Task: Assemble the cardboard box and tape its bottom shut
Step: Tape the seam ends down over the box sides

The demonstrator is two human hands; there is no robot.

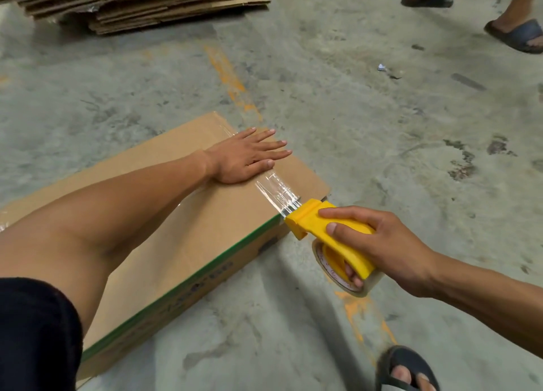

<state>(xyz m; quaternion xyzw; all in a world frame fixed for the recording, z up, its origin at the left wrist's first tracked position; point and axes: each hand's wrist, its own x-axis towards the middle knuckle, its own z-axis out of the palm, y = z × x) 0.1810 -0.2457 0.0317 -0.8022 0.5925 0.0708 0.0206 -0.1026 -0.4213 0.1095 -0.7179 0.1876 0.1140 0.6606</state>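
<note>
A brown cardboard box (205, 232) with a green-edged printed side stands on the concrete floor, its closed flaps facing up. My left hand (246, 158) presses flat on those flaps, fingers straight. My right hand (379, 240) grips a yellow tape dispenser (329, 229) holding a roll of clear tape (349, 285), just off the box's right edge. A strip of clear tape (276, 193) stretches from the dispenser's mouth back across the box top to my left hand.
A stack of flattened cardboard (132, 2) lies at the far left. Another person's sandalled feet (514, 35) stand at the far right. My own sandalled foot (408, 370) is at the bottom right. Orange paint marks (232, 82) cross the concrete floor.
</note>
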